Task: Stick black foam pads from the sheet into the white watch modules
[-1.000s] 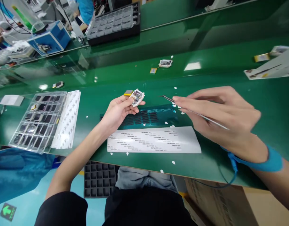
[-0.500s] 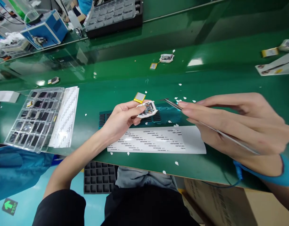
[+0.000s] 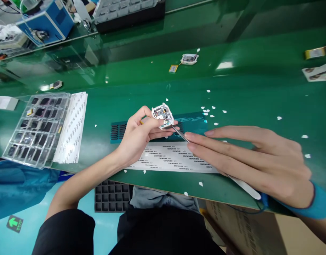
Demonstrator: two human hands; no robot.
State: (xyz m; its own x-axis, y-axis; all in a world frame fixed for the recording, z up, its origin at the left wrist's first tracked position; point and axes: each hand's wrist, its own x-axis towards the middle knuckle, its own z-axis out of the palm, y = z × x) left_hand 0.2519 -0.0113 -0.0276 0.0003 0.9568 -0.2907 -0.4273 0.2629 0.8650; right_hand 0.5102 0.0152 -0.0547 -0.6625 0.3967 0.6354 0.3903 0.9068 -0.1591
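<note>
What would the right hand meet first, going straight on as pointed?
Likely, with its metal tool leading, the white casing in the left hand, near its lower right corner; though depth is unclear, left fingers could come first.

"CROWN" is repeatedly printed on the white sheet [image 3: 173,157]; a green arrow [image 3: 12,222] is shown on the floor sign [image 3: 17,224].

The place is an electronics workshop: a long green bench [image 3: 247,95] bears a clear tray [image 3: 49,148] of dark parts [image 3: 42,140] in rows and an open device [image 3: 189,59] wired to a yellow battery [image 3: 173,68]; a hand-held white casing [image 3: 163,116] shows bare circuits [image 3: 161,112], and the worker [image 3: 165,230] wears a blue wrist strap [image 3: 319,202].
</note>
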